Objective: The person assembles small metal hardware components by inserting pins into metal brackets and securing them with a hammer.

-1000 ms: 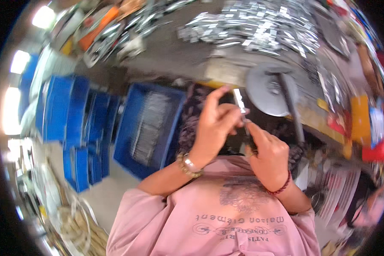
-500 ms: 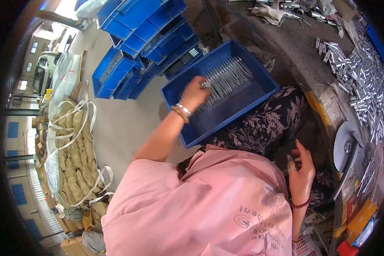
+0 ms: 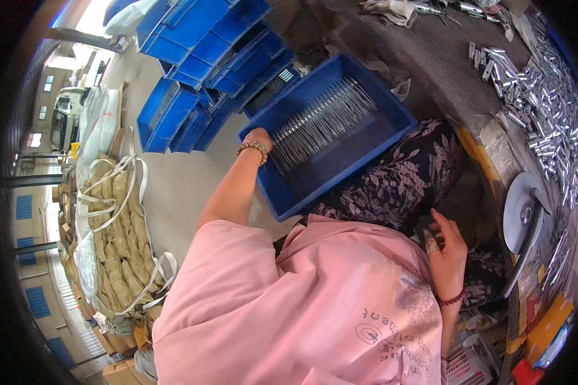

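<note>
My left hand (image 3: 259, 138), with a beaded bracelet at the wrist, reaches over the left end of a blue plastic bin (image 3: 340, 190). It lies against the bin's end wall, beside the near end of a row of thin metal rods (image 3: 327, 122). Its fingers point down out of sight, so whether they grip anything is hidden. The rods lie side by side across the bin floor, which rests partly on my dark floral-patterned lap (image 3: 392, 186). My right hand (image 3: 447, 253) hovers by my right thigh, open and holding nothing, with a wrap around one finger.
Stacked blue bins (image 3: 205, 58) stand at the far left, some holding rods. A worktop on the right carries a heap of shiny metal tubes (image 3: 552, 122) and a grey disc with a bar (image 3: 523, 212). Tan sacks (image 3: 119, 237) with white straps lie on the left.
My left hand has moved left, from above the middle of the rods to the bin's left end. The row of rods is now uncovered. My right hand has barely moved.
</note>
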`<state>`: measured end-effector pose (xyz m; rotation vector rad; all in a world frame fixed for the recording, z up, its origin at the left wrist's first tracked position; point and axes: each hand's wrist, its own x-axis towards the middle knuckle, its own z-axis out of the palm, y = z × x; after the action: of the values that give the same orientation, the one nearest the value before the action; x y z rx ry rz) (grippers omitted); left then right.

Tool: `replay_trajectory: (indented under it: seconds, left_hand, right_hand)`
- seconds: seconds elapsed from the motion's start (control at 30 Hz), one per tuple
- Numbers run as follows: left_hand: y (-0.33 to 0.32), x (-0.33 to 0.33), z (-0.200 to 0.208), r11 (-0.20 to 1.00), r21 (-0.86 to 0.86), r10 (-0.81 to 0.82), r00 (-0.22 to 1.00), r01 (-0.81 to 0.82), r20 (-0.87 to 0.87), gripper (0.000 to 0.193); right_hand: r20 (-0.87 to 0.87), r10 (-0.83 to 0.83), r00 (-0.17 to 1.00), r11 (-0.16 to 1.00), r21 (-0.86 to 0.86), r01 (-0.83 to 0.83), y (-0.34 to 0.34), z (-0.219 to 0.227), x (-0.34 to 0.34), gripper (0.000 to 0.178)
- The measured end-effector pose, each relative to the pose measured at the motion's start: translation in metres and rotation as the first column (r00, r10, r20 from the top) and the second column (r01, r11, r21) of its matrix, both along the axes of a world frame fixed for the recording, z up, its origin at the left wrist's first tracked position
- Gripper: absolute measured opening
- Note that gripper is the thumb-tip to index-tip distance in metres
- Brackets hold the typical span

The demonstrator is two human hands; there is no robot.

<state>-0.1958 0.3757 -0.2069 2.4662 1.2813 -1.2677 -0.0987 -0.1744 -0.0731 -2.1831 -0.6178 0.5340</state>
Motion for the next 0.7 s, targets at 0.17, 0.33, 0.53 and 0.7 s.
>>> replay_trajectory:
  seconds: [0.17,0.33,0.53,0.7]
  left_hand:
    - [0.004,-0.02,-0.038,0.927,0.237,-0.293,0.956,0.29,-0.024,0.017]
    - [0.005,-0.013,-0.055,0.934,0.278,-0.261,0.959,0.222,0.108,0.02]
    - [0.016,-0.001,-0.036,0.827,0.194,-0.531,0.847,0.527,-0.037,0.021]
    - [-0.007,0.051,0.069,0.984,0.158,-0.084,0.567,-0.083,0.819,0.02]
  right_hand:
    - [-0.04,-0.001,0.999,1.0,0.003,0.001,-0.005,-0.009,-0.002,0.061]
    - [-0.027,-0.013,1.0,1.0,0.019,0.014,-0.002,-0.017,-0.01,0.055]
    - [-0.026,0.012,1.0,1.0,0.002,-0.012,-0.002,-0.026,-0.01,0.048]
    - [-0.003,-0.056,0.998,0.998,-0.014,0.056,-0.011,-0.024,-0.01,0.045]
